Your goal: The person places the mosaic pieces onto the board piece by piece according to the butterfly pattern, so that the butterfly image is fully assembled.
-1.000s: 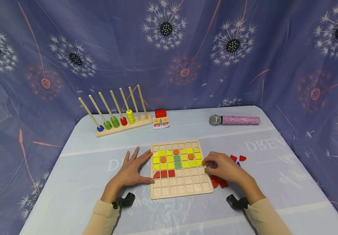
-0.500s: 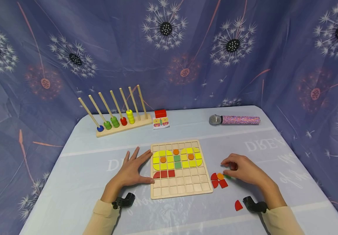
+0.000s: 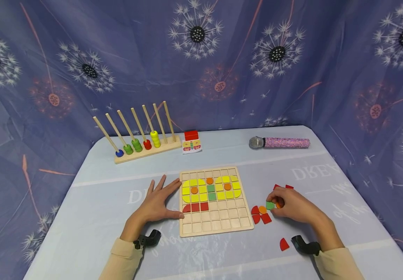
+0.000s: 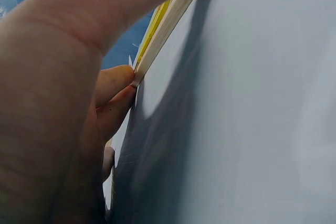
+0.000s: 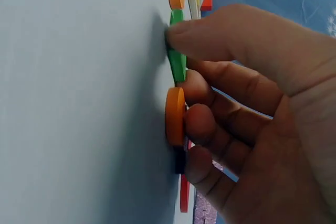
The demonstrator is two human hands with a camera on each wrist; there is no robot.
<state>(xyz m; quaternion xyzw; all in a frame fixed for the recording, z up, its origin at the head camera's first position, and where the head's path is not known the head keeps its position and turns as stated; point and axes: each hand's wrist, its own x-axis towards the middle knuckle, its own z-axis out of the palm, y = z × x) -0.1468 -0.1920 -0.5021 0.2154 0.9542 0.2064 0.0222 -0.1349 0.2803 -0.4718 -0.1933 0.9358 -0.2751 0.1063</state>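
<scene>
My left hand point(image 3: 157, 202) is spread at the left side of a wooden grid board point(image 3: 231, 223), its thumb and a fingertip touching the edge. Up close in the left wrist view, the fingertips meet the board's rim point(image 4: 170, 30). Yellow, orange, green and red tiles sit in the grid. To the right of the board, my right hand point(image 3: 297, 206) pinches a green square tile point(image 3: 270, 205) between thumb and index finger, low over the table. In the right wrist view the thumb lies on the green tile point(image 5: 177, 61). An orange round tile point(image 5: 175, 116) lies under the other curled fingers.
Between board and right hand lie red tiles point(image 3: 266, 218) and an orange disc point(image 3: 263, 210). A single red quarter-round tile point(image 3: 284, 244) is nearer the front. Behind stand a bead-peg rack point(image 3: 148, 149), a butterfly pattern card point(image 3: 192, 145) and a glittery microphone point(image 3: 280, 142).
My right hand has left the board's right edge and moved right to the loose tiles, where it now pinches the green tile. The left hand has stayed put.
</scene>
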